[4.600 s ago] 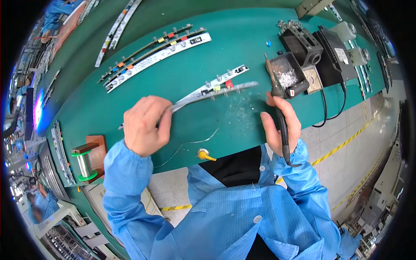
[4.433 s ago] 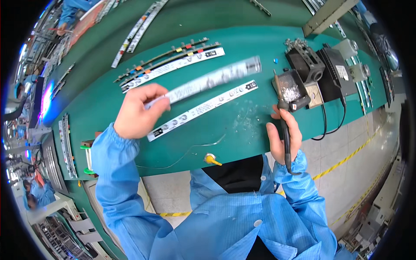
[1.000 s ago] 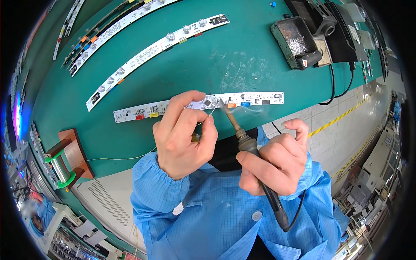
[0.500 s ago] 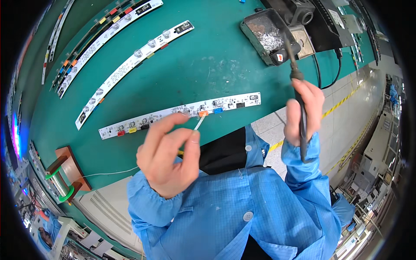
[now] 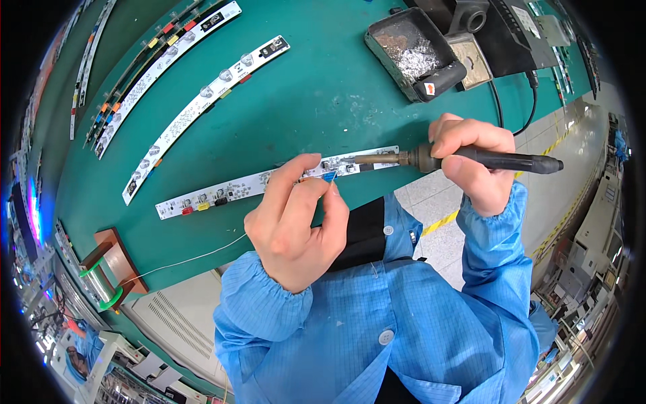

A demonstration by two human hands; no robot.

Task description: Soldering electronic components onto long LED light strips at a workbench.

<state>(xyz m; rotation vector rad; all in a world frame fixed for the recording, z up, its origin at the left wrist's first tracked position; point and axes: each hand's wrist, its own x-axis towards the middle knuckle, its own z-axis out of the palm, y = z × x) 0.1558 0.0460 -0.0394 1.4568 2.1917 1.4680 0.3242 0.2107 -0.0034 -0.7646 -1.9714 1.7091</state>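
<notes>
Left hand [image 5: 293, 232]: pinching wire [image 5: 202, 258] over the strip [image 5: 249, 187]
Right hand [image 5: 486, 183]: gripping iron [image 5: 424, 159], tip at the strip
Spool [image 5: 100, 281]: left of the strip

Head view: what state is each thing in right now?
Soldering iron: in the right grip, tip over the near circuit board
Near circuit board: lying component side up
Solder wire: partly unwound, pinched in the left grip
Green-flanged spool: mounted on its holder
Black tray: open, metal bits inside
</notes>
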